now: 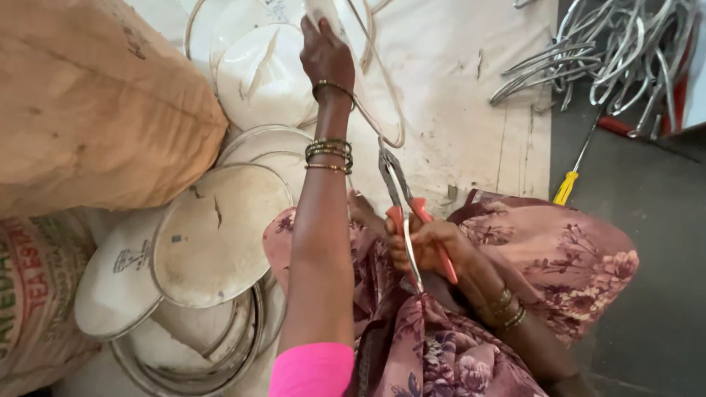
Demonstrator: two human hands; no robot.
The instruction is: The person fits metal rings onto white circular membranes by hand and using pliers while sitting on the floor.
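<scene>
- Reaching far forward, the left hand stretches over the pile of discs, its fingers closed around a pale, whitish object at the far edge of the view; what that object is cannot be told, since most of it is cut off.
- The right hand sits near the lap, wrapped tightly around the orange-red handles of a pair of metal snips, whose grey blades point away toward the far side.
- A thin metal strip runs down through the right hand's grasp, toward the floral cloth covering the lap.
- Bangles ring both wrists, and a bright pink sleeve shows at the near edge.
- To the left lie round, off-white discs with metal rims, overlapping each other in a loose heap from near to far.
- A bulging brown sack fills the far left corner, with a printed sack below it at the near left.
- At the far right, a tangle of bent metal strips lies in a heap.
- A screwdriver with a yellow handle rests just near that tangle, on the grey floor to the right.
</scene>
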